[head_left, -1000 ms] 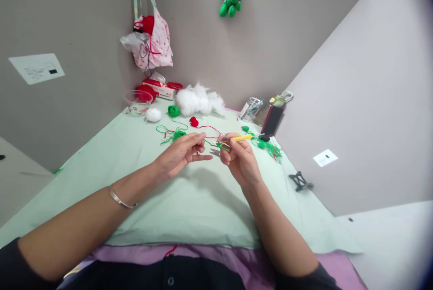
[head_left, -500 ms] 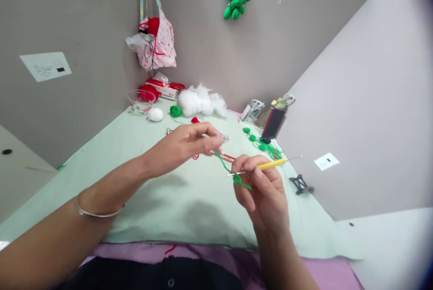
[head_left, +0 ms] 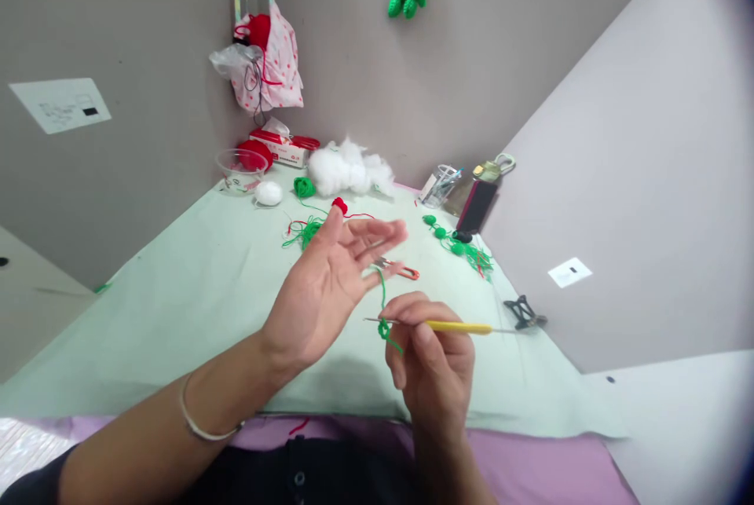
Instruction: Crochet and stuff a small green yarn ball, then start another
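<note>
My right hand (head_left: 433, 364) is closed around a crochet hook (head_left: 463, 327) with a yellow handle. Near the hook's metal tip hangs a small loop of green yarn (head_left: 385, 331) with a short loose tail. From that loop the strand goes up to the little-finger side of my left hand (head_left: 321, 285), whose palm is turned up and fingers are spread. How the strand runs behind those fingers is hidden. Beyond them lies a pair of orange-handled scissors (head_left: 408, 272), partly covered by the hand.
A green yarn tangle (head_left: 306, 232), a green ball (head_left: 304, 188), a white ball (head_left: 269, 192) and white stuffing (head_left: 347, 169) lie on the pale green cloth (head_left: 236, 285). Small green crocheted pieces (head_left: 440, 232) sit right, near a phone (head_left: 477, 206) and a clear cup (head_left: 439, 186).
My left hand has turned palm up with its fingers spreading, and has come nearer. My right hand has moved left and down with the hook. The scissors and green tangle show more now.
</note>
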The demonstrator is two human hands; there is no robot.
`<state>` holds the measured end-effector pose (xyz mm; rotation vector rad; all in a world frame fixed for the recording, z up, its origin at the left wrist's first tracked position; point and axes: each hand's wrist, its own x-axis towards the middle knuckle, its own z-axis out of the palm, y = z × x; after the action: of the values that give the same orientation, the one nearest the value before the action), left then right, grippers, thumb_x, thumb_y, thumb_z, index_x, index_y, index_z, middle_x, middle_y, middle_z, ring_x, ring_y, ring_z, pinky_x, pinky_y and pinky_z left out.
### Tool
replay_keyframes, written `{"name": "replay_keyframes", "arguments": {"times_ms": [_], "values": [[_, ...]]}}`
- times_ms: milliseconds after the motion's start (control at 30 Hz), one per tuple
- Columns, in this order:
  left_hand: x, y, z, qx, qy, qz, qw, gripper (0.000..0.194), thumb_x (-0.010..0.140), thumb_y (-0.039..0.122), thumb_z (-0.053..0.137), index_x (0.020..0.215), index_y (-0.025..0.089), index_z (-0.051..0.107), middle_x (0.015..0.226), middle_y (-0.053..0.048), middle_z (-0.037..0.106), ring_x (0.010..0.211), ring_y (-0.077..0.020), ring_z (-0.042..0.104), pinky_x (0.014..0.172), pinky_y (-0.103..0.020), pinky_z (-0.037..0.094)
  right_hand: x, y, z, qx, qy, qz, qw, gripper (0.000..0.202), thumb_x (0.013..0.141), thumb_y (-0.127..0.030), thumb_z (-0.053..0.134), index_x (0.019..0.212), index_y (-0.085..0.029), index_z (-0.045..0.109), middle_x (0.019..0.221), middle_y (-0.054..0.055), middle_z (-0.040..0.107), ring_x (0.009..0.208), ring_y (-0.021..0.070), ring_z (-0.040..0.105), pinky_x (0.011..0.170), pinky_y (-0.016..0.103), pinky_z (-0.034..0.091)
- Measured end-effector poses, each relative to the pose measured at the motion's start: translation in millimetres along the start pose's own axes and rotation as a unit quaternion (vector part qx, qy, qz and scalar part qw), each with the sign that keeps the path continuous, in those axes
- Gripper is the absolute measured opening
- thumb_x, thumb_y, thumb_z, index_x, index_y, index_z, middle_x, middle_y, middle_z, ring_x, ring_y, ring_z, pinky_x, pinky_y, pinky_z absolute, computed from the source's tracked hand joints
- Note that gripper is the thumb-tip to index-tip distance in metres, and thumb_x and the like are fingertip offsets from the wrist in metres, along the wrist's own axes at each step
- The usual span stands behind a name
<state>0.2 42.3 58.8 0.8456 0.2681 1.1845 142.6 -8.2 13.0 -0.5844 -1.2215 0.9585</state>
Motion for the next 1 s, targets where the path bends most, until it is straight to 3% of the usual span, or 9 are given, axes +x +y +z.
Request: {"name": "replay_keyframes", "arguments": {"times_ms": [67, 133, 200, 233, 333, 400, 467, 800, 1000], "values": [[6.8, -3.6, -1.3, 0.08, 0.029, 0.083, 0.993, 0.065, 0.104, 0.06, 0.029, 0.065, 0.021, 0.062, 0.121, -0.005, 0.074, 0.142, -0.0284, 0.05, 0.122, -0.052, 0.03, -4.2, 0.3, 1.2, -0.014, 0.012, -0.019, 1.0, 0.021, 0.102, -0.021, 0.052, 0.102, -0.023, 0.073, 0.097, 0.003, 0.068, 0.04, -0.0002, 0.045, 0.033, 0.018, 0.027], [4.7, -6.1, -8.7, 0.263, 0.012, 0.146, 0.954, 0.066, 0.105, 0.056, 0.032, 0.055, 0.021, 0.058, 0.112, -0.006, 0.077, 0.145, -0.0276, 0.046, 0.128, -0.049, 0.016, -5.8, -0.2, -0.4, -0.047, 0.042, -0.055, 0.997, 0.021, 0.102, -0.019, 0.052, 0.102, -0.023, 0.073, 0.098, 0.004, 0.069, 0.041, 0.0005, 0.046, 0.034, 0.019, 0.031], [-5.1, -9.1, -17.2, 0.425, -0.013, 0.176, 0.888, 0.054, 0.102, 0.054, 0.044, 0.068, 0.023, 0.072, 0.121, -0.005, 0.075, 0.149, -0.0284, 0.039, 0.13, -0.047, 0.0, -6.4, -0.3, -3.1, -0.087, 0.069, -0.089, 0.99, 0.021, 0.101, -0.018, 0.053, 0.103, -0.023, 0.073, 0.099, 0.004, 0.069, 0.044, 0.0015, 0.048, 0.036, 0.02, 0.035], [-11.3, -10.9, -20.5, 0.453, -0.015, 0.168, 0.875, 0.046, 0.101, 0.053, 0.048, 0.082, 0.024, 0.078, 0.129, -0.005, 0.072, 0.151, -0.0286, 0.035, 0.13, -0.047, 0.0, -6.8, 0.0, -4.2, -0.105, 0.076, -0.101, 0.986, 0.021, 0.101, -0.018, 0.053, 0.103, -0.023, 0.073, 0.1, 0.005, 0.069, 0.045, 0.0019, 0.048, 0.038, 0.02, 0.037], [-28.0, -17.3, -24.0, 0.363, -0.036, 0.018, 0.931, 0.037, 0.1, 0.047, 0.055, 0.127, 0.028, 0.07, 0.144, -0.005, 0.063, 0.149, -0.028, 0.038, 0.126, -0.046, 0.02, -8.2, 2.6, -5.1, -0.141, 0.077, -0.121, 0.979, 0.022, 0.101, -0.017, 0.053, 0.105, -0.024, 0.074, 0.1, 0.005, 0.07, 0.051, 0.0049, 0.054, 0.039, 0.021, 0.041], [-34.0, -21.8, -22.6, 0.243, -0.036, -0.092, 0.965, 0.044, 0.1, 0.048, 0.056, 0.14, 0.031, 0.061, 0.141, -0.005, 0.063, 0.139, -0.0275, 0.048, 0.12, -0.044, 0.032, -9.0, 4.9, -4.2, -0.159, 0.073, -0.132, 0.976, 0.023, 0.1, -0.017, 0.053, 0.108, -0.025, 0.074, 0.101, 0.006, 0.07, 0.058, 0.0076, 0.058, 0.041, 0.021, 0.043], [-35.6, -25.1, -20.7, 0.157, -0.008, -0.142, 0.977, 0.049, 0.097, 0.049, 0.06, 0.143, 0.031, 0.059, 0.134, -0.005, 0.064, 0.128, -0.0264, 0.054, 0.115, -0.044, 0.036, -9.3, 6.6, -3.3, -0.174, 0.071, -0.136, 0.973, 0.024, 0.1, -0.016, 0.053, 0.109, -0.026, 0.074, 0.101, 0.006, 0.071, 0.062, 0.0092, 0.06, 0.042, 0.022, 0.046], [-23.4, -16.1, -24.3, 0.155, 0.031, -0.099, 0.982, 0.045, 0.087, 0.029, 0.078, 0.131, 0.032, 0.071, 0.092, 0.001, 0.061, 0.095, -0.0149, 0.055, 0.095, -0.029, 0.043, -5.8, 2.9, -2.2, -0.205, 0.068, -0.113, 0.97, 0.023, 0.099, -0.017, 0.056, 0.106, -0.029, 0.075, 0.098, 0.006, 0.073, 0.062, 0.0118, 0.06, 0.044, 0.025, 0.047], [-24.0, -17.4, -25.8, 0.173, 0.034, -0.087, 0.98, 0.051, 0.083, 0.026, 0.081, 0.132, 0.031, 0.069, 0.09, 0.002, 0.063, 0.091, -0.0147, 0.056, 0.093, -0.029, 0.043, -6.0, 4.6, -0.5, -0.196, 0.062, -0.103, 0.973, 0.022, 0.099, -0.018, 0.057, 0.106, -0.029, 0.075, 0.097, 0.004, 0.071, 0.057, 0.0102, 0.057, 0.043, 0.025, 0.046]]}}
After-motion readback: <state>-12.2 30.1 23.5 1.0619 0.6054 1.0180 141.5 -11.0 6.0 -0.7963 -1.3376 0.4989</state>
